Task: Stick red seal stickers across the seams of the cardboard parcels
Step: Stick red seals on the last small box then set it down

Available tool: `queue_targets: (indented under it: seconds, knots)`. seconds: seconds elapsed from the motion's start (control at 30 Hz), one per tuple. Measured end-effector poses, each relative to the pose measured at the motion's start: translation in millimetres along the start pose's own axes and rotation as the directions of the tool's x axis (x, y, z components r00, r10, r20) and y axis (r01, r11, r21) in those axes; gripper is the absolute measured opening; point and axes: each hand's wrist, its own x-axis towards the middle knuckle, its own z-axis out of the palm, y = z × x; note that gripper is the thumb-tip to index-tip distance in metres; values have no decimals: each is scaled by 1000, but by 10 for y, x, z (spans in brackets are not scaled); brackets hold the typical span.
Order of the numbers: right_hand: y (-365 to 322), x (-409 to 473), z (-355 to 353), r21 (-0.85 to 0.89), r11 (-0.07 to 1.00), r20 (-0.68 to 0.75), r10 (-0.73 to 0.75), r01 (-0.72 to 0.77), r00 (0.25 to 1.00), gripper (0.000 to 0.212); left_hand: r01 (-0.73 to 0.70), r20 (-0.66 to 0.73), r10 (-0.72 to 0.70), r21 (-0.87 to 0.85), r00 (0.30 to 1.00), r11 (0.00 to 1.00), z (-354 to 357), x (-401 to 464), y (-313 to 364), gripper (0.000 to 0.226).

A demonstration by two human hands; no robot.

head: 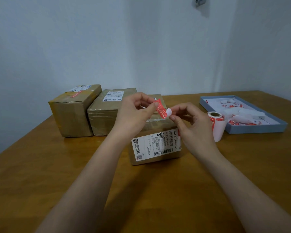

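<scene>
On brown wooden table (40, 165): three brown cardboard parcels; nearest one w/ white shipping label (155, 143) sits under hands, seam not yet sealed. Left hand (134, 113) pinches top of red seal sticker (160, 109), held above parcel. Right hand (191, 125) pinches white backing corner (168, 112), peeling. Risks: sticker curls onto itself or fingers, tears if yanked, lands off-seam.

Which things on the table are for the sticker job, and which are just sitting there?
For the job:
red seal sticker, pinched by left hand
white backing, pinched by right hand
sticker roll
three cardboard parcels

Just sitting there:
blue tray of used backing scraps
metal wall fitting
</scene>
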Motion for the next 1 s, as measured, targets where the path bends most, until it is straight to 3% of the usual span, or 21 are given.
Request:
queue_targets:
  seconds: [0.27,0.4,0.53,0.63,0.77,1.0]
  knots:
    - [-23,-27,-11,17,1000,28,3,-3,1000,19,-75,-124,69,-48,990,996,2,-43,-23,8]
    - [-69,-29,-14,45,998,0,47,-47,999,9,-111,-181,102,-42,978,993,17,-60,-46,7]
    - [-134,-54,0,43,995,-19,89,-88,996,40,-156,-215,152,-1,965,988,67,-82,-40,11]
    - [-121,-69,42,-42,994,-12,103,-103,995,45,-152,-209,147,-8,967,988,104,-100,-34,10]
    - [-63,-56,51,-121,989,-41,81,-85,996,33,-127,-205,113,-57,972,990,110,-101,-56,10]
    - [10,-20,18,-71,993,-103,89,-96,991,9,-85,-183,61,-125,981,989,72,-131,-93,10]
